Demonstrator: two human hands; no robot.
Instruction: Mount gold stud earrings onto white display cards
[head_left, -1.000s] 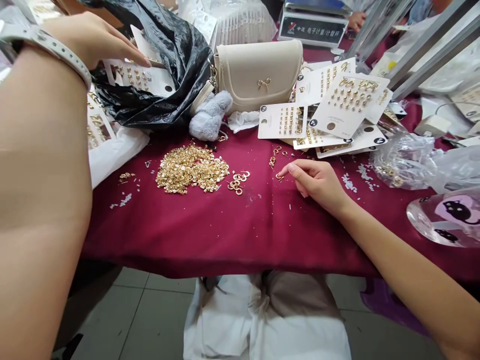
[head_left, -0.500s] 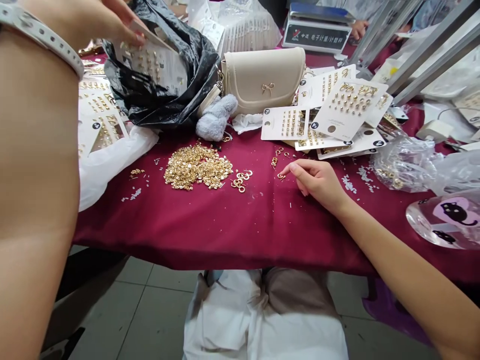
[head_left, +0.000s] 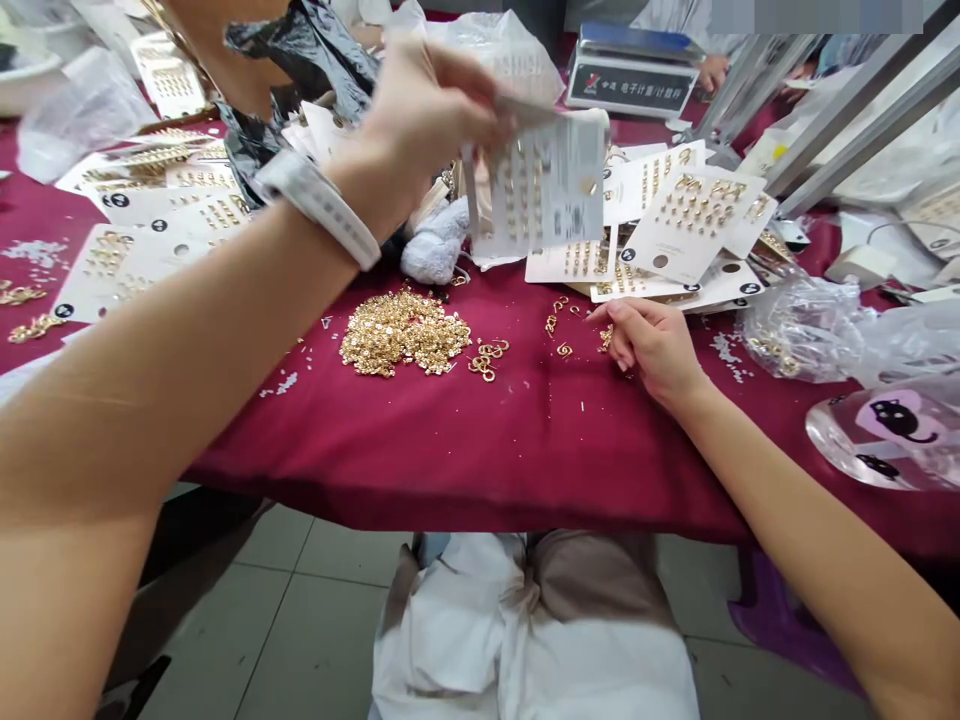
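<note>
My left hand [head_left: 442, 115], blurred by motion, pinches the upper edge of an earring card [head_left: 559, 195] with rows of small gold earrings. The card hangs in front of the beige handbag. Over the cloth, my right hand [head_left: 654, 350] is empty, its index finger stretched out and the others loosely bent. Small gold pieces [head_left: 606, 340] lie by its fingertips, with a gold hoop [head_left: 564, 350] to their left. A heap of tiny gold parts [head_left: 405, 332] and a few gold hoops [head_left: 487, 358] lie farther left. More earring cards [head_left: 690, 225] are piled behind my right hand.
A black plastic bag [head_left: 319, 50] and spread earring cards [head_left: 161, 250] are at the left. A grey fluffy item [head_left: 437, 240] lies behind the gold heap. Clear bags [head_left: 799, 325] and a clear container with cat pictures [head_left: 885, 435] sit right. A scale [head_left: 632, 75] stands at the back.
My left hand has carried the earring card out of the black bag, rightward to the front of the handbag. My right hand has moved slightly right, away from the gold hoop.
</note>
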